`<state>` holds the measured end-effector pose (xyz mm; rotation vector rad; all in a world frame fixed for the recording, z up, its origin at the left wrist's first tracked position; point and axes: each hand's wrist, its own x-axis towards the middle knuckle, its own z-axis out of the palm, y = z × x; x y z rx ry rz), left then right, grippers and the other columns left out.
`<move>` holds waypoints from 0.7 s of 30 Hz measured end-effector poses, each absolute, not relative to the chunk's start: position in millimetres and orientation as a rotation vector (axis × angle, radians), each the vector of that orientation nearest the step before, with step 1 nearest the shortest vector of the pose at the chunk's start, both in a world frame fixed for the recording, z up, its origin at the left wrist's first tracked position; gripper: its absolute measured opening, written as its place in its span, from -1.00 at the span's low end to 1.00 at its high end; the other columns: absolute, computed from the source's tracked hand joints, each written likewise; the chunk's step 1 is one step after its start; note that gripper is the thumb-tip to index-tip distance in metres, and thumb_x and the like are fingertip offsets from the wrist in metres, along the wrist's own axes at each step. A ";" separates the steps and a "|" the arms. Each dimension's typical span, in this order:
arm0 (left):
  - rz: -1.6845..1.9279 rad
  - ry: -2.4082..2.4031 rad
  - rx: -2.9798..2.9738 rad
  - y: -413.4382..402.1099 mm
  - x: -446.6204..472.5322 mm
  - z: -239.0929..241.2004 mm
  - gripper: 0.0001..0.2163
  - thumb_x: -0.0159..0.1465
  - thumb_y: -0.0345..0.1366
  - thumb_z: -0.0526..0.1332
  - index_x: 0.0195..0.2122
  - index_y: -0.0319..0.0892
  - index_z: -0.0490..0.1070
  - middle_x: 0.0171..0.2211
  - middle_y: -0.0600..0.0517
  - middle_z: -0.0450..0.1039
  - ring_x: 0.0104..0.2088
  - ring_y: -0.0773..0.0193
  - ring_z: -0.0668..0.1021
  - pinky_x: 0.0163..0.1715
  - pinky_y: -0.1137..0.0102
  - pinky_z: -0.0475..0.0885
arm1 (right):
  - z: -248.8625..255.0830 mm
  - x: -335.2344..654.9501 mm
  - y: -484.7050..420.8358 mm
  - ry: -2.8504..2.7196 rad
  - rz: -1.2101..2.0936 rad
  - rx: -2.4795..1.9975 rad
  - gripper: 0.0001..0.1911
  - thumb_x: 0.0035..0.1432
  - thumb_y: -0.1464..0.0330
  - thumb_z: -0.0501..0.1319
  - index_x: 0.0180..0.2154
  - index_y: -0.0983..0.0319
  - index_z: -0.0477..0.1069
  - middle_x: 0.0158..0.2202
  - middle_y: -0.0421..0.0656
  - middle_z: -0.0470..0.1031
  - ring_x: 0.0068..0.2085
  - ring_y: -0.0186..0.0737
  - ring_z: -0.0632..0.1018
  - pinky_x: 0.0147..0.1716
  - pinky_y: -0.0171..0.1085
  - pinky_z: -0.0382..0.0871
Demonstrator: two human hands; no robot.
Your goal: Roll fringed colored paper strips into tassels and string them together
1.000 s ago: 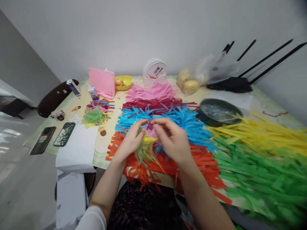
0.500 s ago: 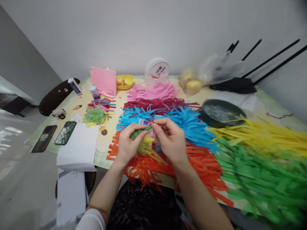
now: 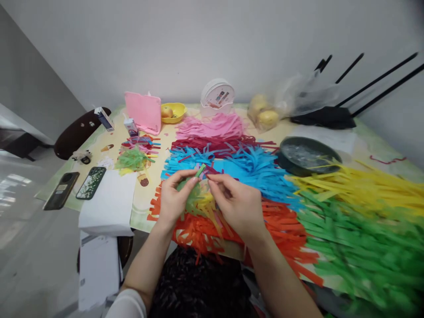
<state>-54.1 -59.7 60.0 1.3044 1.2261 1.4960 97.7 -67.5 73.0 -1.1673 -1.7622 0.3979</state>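
My left hand (image 3: pixel 174 198) and my right hand (image 3: pixel 236 205) meet over the near middle of the table, above a heap of orange paper strips (image 3: pixel 278 229). Between them is a small bundle of mixed paper strips (image 3: pixel 200 198), green and yellow, its loose ends hanging toward me. The left fingers pinch the bundle's top, where a green strip end (image 3: pixel 200 169) sticks up. My right fingers are curled and pinch a strip at the same spot. Blue strips (image 3: pixel 245 165) lie just behind the hands.
Heaps of pink (image 3: pixel 212 126), dark red (image 3: pixel 215 143), yellow (image 3: pixel 364 185) and green strips (image 3: pixel 361 247) cover the table. A dark bowl (image 3: pixel 306 154), two phones (image 3: pixel 76 185), white paper (image 3: pixel 107 203), a pink case (image 3: pixel 143 112) and a yellow fruit bowl (image 3: pixel 172 111) stand around.
Both hands have dropped a little toward me with the bundle. A green strip end now stands up at the left fingertips, where the fingers were closed over the top before.
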 end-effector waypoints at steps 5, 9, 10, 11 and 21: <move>1.513 1.331 1.672 -63.6 -53.4 58.7 -0.90 0.24 -0.35 0.31 -0.23 -0.14 0.60 -0.28 0.00 0.64 -0.24 0.25 0.62 -0.16 0.37 0.48 | 70.9 99.2 -65.5 -1.687 0.537 -1.246 -0.83 0.26 0.27 0.19 -0.21 0.22 0.49 -0.52 -0.21 0.54 -0.51 -0.26 0.53 -0.47 -0.32 0.36; 1.423 1.316 1.945 -63.8 -53.8 55.4 -0.90 0.29 -0.36 0.28 -0.21 -0.14 0.58 -0.27 -0.01 0.63 -0.23 0.23 0.60 -0.16 0.33 0.46 | 63.3 104.4 -54.3 -1.462 0.958 -1.164 -0.61 0.19 0.19 0.27 0.01 0.20 0.39 -0.49 -0.24 0.57 -0.45 -0.23 0.60 -0.43 -0.30 0.45; 1.396 1.319 1.995 -63.8 -53.9 55.0 -0.90 0.30 -0.36 0.27 -0.21 -0.14 0.57 -0.27 -0.02 0.63 -0.22 0.22 0.60 -0.15 0.31 0.45 | 61.2 106.0 -50.3 -1.431 1.085 -1.117 -0.60 0.15 0.16 0.29 -0.02 0.21 0.41 -0.49 -0.23 0.57 -0.45 -0.22 0.61 -0.43 -0.30 0.47; 1.374 1.325 2.041 -63.7 -54.0 55.0 -0.91 0.30 -0.36 0.27 -0.21 -0.14 0.57 -0.28 -0.02 0.63 -0.22 0.21 0.60 -0.14 0.29 0.44 | 59.6 107.4 -46.4 -1.413 1.203 -1.079 -0.62 0.10 0.13 0.32 -0.10 0.21 0.45 -0.50 -0.22 0.57 -0.47 -0.22 0.60 -0.47 -0.29 0.48; 0.978 1.468 2.224 -47.0 -61.9 60.0 -0.94 0.28 -0.35 0.30 -0.24 -0.10 0.56 -0.26 0.03 0.64 -0.18 0.16 0.57 -0.13 0.22 0.35 | 80.1 174.8 -18.4 -0.782 0.907 -0.886 -0.66 -0.04 0.17 0.40 -0.34 0.14 0.30 -0.47 -0.26 0.49 -0.59 -0.40 0.45 -0.69 -0.44 0.20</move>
